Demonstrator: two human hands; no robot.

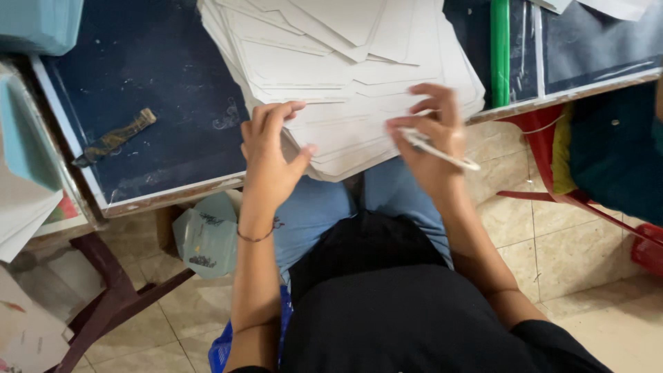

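A thick fanned stack of white die-cut paper sheets [345, 69] lies on a dark blue table top [152, 90], its near edge overhanging the table toward my lap. My left hand [269, 155] rests at the stack's near left corner, thumb and fingers apart against the sheet edges. My right hand [431, 135] presses on the stack's near right part and holds a thin white stick-like tool [442, 153] across its fingers.
A brown cloth strip [114, 138] lies on the table to the left. A green bar [499, 52] stands right of the stack. A red chair frame [552, 179], a pale blue bag [207, 235] under the table, and light paper piles [27, 200] at far left surround me.
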